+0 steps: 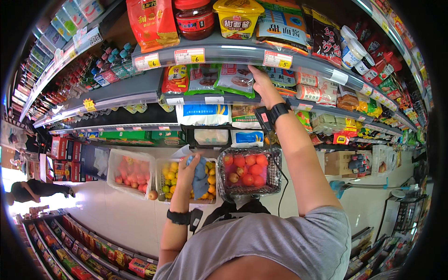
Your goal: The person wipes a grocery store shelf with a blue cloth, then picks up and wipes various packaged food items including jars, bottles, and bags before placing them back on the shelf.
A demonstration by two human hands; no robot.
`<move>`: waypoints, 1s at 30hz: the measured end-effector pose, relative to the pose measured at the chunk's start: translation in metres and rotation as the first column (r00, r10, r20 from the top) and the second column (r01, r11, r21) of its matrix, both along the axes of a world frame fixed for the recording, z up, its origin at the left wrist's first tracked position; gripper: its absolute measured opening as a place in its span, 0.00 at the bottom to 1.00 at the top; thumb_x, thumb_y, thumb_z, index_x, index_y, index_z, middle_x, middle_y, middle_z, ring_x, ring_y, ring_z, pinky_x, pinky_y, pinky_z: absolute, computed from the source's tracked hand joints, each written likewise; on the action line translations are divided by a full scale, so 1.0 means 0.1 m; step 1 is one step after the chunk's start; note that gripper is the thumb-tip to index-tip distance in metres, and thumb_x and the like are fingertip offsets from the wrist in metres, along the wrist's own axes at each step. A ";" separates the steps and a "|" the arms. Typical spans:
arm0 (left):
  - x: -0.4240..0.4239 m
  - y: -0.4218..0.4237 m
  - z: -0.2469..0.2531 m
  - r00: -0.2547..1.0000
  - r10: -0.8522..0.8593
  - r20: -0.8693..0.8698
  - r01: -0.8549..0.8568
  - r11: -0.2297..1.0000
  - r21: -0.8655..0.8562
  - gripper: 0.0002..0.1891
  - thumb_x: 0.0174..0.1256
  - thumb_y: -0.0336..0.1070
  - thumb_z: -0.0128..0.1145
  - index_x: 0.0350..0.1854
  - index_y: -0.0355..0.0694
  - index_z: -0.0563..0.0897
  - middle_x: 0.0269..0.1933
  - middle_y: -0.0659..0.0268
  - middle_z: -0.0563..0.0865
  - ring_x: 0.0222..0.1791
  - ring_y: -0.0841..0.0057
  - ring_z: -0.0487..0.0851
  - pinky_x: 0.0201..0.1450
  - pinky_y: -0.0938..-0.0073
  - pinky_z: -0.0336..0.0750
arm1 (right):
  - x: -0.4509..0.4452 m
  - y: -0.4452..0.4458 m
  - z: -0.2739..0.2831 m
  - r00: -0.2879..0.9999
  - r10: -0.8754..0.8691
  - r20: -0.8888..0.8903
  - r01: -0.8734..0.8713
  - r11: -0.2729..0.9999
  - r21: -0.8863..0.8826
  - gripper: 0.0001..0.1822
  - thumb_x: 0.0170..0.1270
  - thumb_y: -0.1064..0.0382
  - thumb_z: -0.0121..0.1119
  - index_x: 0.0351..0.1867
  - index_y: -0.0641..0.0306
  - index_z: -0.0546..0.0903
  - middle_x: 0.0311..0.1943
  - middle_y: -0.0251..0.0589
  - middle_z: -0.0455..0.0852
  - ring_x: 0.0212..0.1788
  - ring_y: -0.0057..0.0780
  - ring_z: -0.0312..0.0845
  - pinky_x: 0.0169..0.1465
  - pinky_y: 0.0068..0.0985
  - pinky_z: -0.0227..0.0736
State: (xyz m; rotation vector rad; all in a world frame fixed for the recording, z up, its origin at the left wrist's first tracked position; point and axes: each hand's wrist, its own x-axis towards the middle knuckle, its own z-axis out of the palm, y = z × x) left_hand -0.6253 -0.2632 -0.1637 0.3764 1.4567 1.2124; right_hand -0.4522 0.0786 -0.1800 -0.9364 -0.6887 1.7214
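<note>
My left hand [186,172] is closed around a crumpled blue cloth [201,180]. The cloth hangs above a pale basket of yellow and green citrus fruit [170,178]. Up on the second shelf, my right hand [260,82] touches the right edge of a green-edged plastic food packet [236,79]. Whether it grips the packet is unclear. A similar green packet [205,78] and a red-and-yellow sauce packet [175,78] stand to the left. To the right of my hand is a blue-labelled sauce packet [281,79].
Above the packets runs a shelf edge with price tags [220,52], bearing a red-lidded jar [194,19] and a yellow tub [238,18]. On the floor stand a white crate of apples [131,171] and a black basket of orange-red fruit [249,169]. A person [35,190] is far left.
</note>
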 end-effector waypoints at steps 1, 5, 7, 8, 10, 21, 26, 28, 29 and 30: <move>-0.05 -0.06 -0.06 0.999 -0.002 -0.050 0.004 1.000 0.022 0.10 0.62 0.37 0.54 0.39 0.38 0.82 0.29 0.73 0.79 0.29 0.87 0.73 0.33 0.86 0.67 | -0.09 0.05 0.01 0.999 0.031 0.016 -0.031 0.999 -0.034 0.18 0.60 0.65 0.57 0.51 0.65 0.73 0.47 0.41 0.77 0.47 0.30 0.73 0.50 0.32 0.71; -0.17 -0.18 -0.23 0.997 0.008 -0.080 -0.004 0.999 0.043 0.10 0.62 0.37 0.55 0.39 0.38 0.82 0.28 0.75 0.77 0.27 0.88 0.72 0.31 0.87 0.66 | -0.08 0.33 -0.21 0.945 0.084 0.315 -0.112 0.991 0.072 0.22 0.59 0.63 0.58 0.54 0.67 0.71 0.51 0.41 0.75 0.49 0.29 0.71 0.53 0.26 0.67; -0.21 -0.26 -0.28 0.998 0.030 -0.053 -0.028 0.999 0.039 0.09 0.62 0.37 0.55 0.40 0.38 0.81 0.28 0.76 0.77 0.27 0.89 0.71 0.31 0.87 0.66 | -0.07 0.35 -0.27 0.922 0.071 0.381 -0.133 0.981 0.138 0.26 0.58 0.60 0.59 0.56 0.68 0.69 0.53 0.41 0.74 0.51 0.31 0.70 0.55 0.28 0.64; -0.23 -0.26 -0.29 0.999 0.038 -0.036 -0.036 0.998 0.052 0.10 0.63 0.37 0.55 0.40 0.38 0.81 0.27 0.76 0.76 0.26 0.89 0.70 0.30 0.87 0.65 | -0.05 0.44 -0.30 0.876 0.037 0.480 -0.138 0.974 0.178 0.27 0.58 0.60 0.59 0.57 0.68 0.68 0.55 0.40 0.73 0.53 0.32 0.70 0.55 0.28 0.65; -0.25 -0.28 -0.34 0.999 0.040 -0.023 -0.039 0.998 0.049 0.10 0.63 0.38 0.55 0.40 0.38 0.81 0.28 0.76 0.76 0.26 0.89 0.70 0.30 0.88 0.65 | -0.06 0.41 -0.31 0.753 -0.095 0.652 -0.108 0.958 0.265 0.28 0.57 0.57 0.59 0.57 0.66 0.68 0.55 0.44 0.73 0.55 0.39 0.69 0.58 0.31 0.62; -0.14 -0.21 -0.30 0.998 -0.003 -0.060 0.004 1.000 0.027 0.10 0.62 0.39 0.56 0.40 0.38 0.82 0.27 0.75 0.77 0.25 0.89 0.71 0.27 0.88 0.64 | -0.10 0.32 -0.28 0.224 -0.480 0.848 -0.127 0.848 0.514 0.22 0.63 0.50 0.48 0.50 0.64 0.72 0.48 0.55 0.76 0.50 0.54 0.70 0.52 0.40 0.65; -0.15 -0.22 -0.32 0.999 -0.013 -0.041 0.013 1.000 0.006 0.10 0.62 0.38 0.56 0.40 0.38 0.82 0.28 0.76 0.77 0.25 0.89 0.71 0.27 0.87 0.65 | -0.06 0.35 -0.36 0.299 -0.738 0.605 0.083 0.651 0.754 0.11 0.53 0.61 0.54 0.35 0.64 0.79 0.34 0.56 0.80 0.40 0.54 0.74 0.44 0.41 0.69; -0.17 -0.24 -0.35 1.000 -0.014 -0.024 0.014 1.000 0.006 0.11 0.62 0.38 0.56 0.41 0.38 0.82 0.28 0.76 0.77 0.26 0.89 0.71 0.29 0.87 0.65 | 0.02 0.32 -0.31 0.236 -0.697 0.677 -0.034 0.690 0.723 0.12 0.52 0.60 0.55 0.35 0.64 0.79 0.33 0.55 0.81 0.39 0.53 0.75 0.43 0.41 0.70; -0.17 -0.24 -0.37 1.000 -0.014 -0.016 0.014 1.000 0.006 0.11 0.62 0.38 0.56 0.41 0.38 0.82 0.29 0.76 0.77 0.27 0.89 0.71 0.30 0.87 0.65 | 0.05 0.31 -0.29 0.202 -0.675 0.709 -0.092 0.708 0.700 0.12 0.52 0.59 0.55 0.34 0.63 0.79 0.32 0.54 0.81 0.39 0.53 0.75 0.43 0.41 0.70; -0.16 -0.24 -0.38 1.000 -0.008 -0.029 0.009 1.000 0.010 0.11 0.62 0.38 0.56 0.41 0.38 0.82 0.29 0.76 0.77 0.28 0.89 0.71 0.31 0.87 0.65 | 0.10 0.33 -0.24 0.084 -0.505 0.859 -0.133 0.849 0.512 0.14 0.51 0.57 0.56 0.38 0.60 0.79 0.34 0.53 0.81 0.39 0.51 0.76 0.44 0.40 0.71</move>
